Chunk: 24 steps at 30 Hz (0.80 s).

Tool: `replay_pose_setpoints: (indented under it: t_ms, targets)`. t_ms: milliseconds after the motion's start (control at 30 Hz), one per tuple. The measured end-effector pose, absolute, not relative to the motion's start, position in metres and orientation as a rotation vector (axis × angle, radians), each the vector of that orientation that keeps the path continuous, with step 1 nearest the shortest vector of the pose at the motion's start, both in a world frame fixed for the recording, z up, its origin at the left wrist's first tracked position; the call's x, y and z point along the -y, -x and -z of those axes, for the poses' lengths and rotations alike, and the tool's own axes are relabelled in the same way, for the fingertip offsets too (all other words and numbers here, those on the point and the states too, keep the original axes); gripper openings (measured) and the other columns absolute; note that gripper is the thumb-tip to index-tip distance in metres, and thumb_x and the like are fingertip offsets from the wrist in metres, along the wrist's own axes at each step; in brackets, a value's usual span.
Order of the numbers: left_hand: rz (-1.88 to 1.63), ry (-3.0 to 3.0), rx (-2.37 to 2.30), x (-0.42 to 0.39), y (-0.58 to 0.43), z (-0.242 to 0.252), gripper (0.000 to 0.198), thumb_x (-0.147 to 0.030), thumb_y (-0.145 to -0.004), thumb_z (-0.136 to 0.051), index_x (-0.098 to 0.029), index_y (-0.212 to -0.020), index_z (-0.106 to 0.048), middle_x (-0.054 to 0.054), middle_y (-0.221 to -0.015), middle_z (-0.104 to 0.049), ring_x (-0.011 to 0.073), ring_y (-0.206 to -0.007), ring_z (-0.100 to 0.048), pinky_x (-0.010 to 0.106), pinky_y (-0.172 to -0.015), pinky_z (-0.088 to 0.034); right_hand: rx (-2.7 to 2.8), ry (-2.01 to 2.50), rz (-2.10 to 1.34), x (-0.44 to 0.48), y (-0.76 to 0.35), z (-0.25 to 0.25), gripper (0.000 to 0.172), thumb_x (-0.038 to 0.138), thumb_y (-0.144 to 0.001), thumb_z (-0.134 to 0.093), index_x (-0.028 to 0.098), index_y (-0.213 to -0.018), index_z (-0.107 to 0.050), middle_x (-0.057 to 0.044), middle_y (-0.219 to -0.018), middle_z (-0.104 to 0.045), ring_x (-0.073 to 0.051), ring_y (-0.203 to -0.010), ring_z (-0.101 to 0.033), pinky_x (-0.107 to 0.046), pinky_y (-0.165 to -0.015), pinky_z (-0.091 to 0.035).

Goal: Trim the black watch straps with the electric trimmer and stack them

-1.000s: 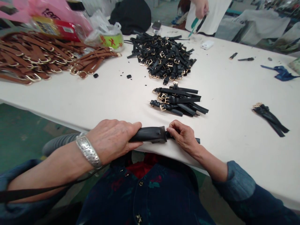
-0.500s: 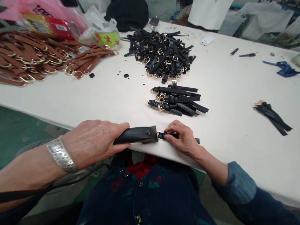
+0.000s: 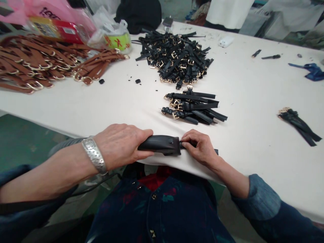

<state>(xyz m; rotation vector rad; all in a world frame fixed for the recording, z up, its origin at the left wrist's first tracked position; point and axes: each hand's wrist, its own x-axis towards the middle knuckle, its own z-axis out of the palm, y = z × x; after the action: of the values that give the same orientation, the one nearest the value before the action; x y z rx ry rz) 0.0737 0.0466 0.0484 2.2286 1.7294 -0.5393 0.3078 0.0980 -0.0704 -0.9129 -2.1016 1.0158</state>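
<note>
My left hand (image 3: 123,145) is wrapped round a smooth black handheld piece (image 3: 163,144) with a flared right end; its exact kind does not show. Close against that end, my right hand (image 3: 199,147) pinches a narrow black buckle strap (image 3: 216,152). The tail of this strap sticks out to the right, and my fingers cover most of it. Its buckle end is hidden at the mouth of the black piece. Just beyond my hands lies a small group of black straps (image 3: 199,106) with gold buckles.
A larger heap of black buckle straps (image 3: 177,57) lies behind. Brown straps with metal rings (image 3: 37,64) and plastic bags (image 3: 116,38) fill the left. At right are a black strap bundle (image 3: 298,125) and blue cloth (image 3: 310,71). The white tabletop (image 3: 253,101) runs underneath.
My left hand has moved right with the black piece, closing up to the strap. The gold buckle that showed between the two is now hidden. My right hand has shifted slightly right.
</note>
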Motion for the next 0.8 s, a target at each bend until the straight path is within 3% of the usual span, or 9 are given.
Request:
replay_pose_setpoints:
  t_ms: [200,800]
  targets:
    - [0.506,-2.14,-1.769,-0.036,-0.059,-0.044,0.033,-0.057,-0.077,-0.044,-0.028,-0.082,-0.056,0.004,-0.064,-0.063,0.0207,-0.058,-0.057,0.031,-0.053,-0.031,2.102,0.905,-1.036,-0.095,-0.308,0.071,0.015,0.008,-0.073,-0.06,0.021,-0.077,-0.068,-0.003,-0.082,-0.066,-0.015,-0.078,-0.061,-0.028,-0.075,-0.048]
    - [0.587,-2.228,-1.726,-0.053,-0.073,-0.048,0.034,-0.055,-0.08,-0.041,-0.027,-0.085,-0.058,0.006,-0.069,-0.064,0.022,-0.061,-0.058,0.032,-0.054,-0.033,2.084,0.984,-0.999,-0.095,-0.306,0.069,0.014,0.007,-0.072,-0.059,0.019,-0.068,-0.063,-0.002,-0.075,-0.064,-0.014,-0.071,-0.059,-0.027,-0.069,-0.046]
